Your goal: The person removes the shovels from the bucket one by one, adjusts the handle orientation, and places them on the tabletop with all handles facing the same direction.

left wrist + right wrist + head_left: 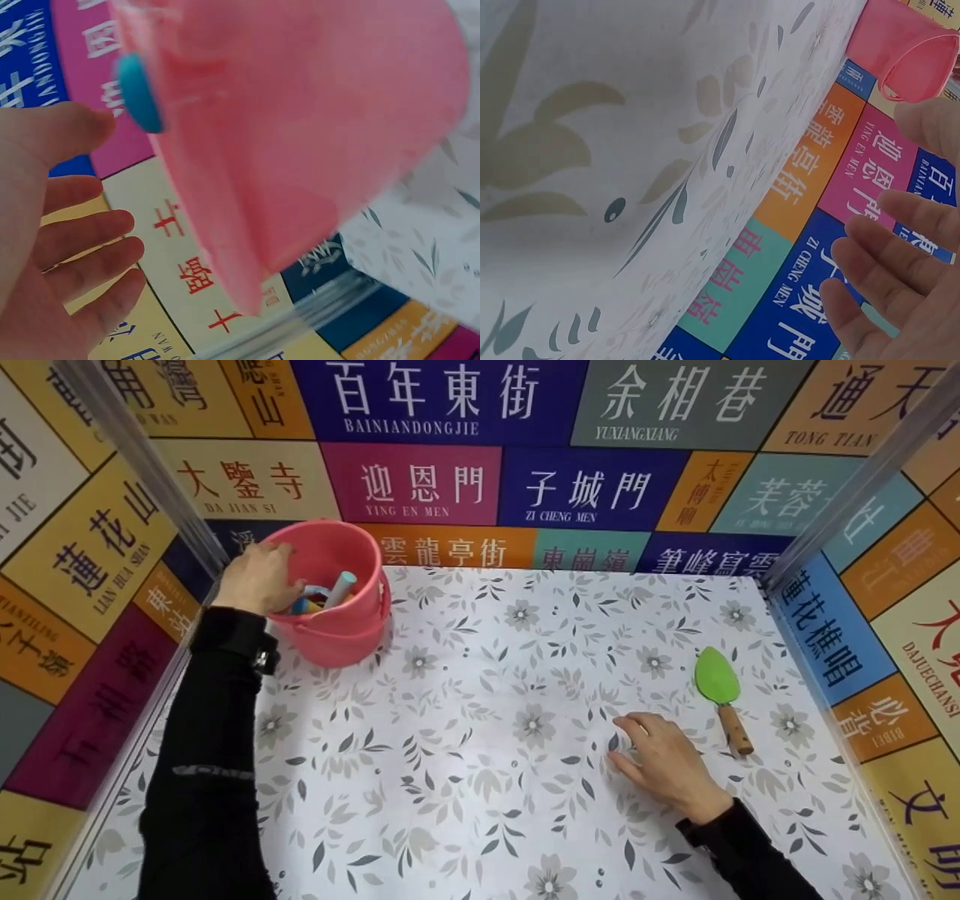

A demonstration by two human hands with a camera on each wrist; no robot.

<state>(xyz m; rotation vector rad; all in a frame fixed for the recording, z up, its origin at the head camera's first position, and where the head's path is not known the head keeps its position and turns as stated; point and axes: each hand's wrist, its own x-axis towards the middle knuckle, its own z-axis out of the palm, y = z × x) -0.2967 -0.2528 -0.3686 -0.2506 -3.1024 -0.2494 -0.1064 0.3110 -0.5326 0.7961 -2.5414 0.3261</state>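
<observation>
My left hand (259, 576) is over the left side of a pink bucket (337, 643). In the left wrist view its fingers are extended beside the rim and grip nothing. Several items stand in the bucket, among them a light blue rod (340, 589); the lower parts are hidden by the bucket wall. A rounded teal end (139, 93) shows at the rim. My right hand (661, 761) is low over the patterned tabletop, fingers loosely bent around nothing. Just to its right lies a small trowel (718, 676) with a green blade and wooden handle.
The white tabletop (465, 690) carries a printed grey leaf and flower pattern. Panels with colourful signs (420, 484) close off the back and both sides. Clear corner strips (150, 472) run up where the panels meet. The bucket stands at the back left.
</observation>
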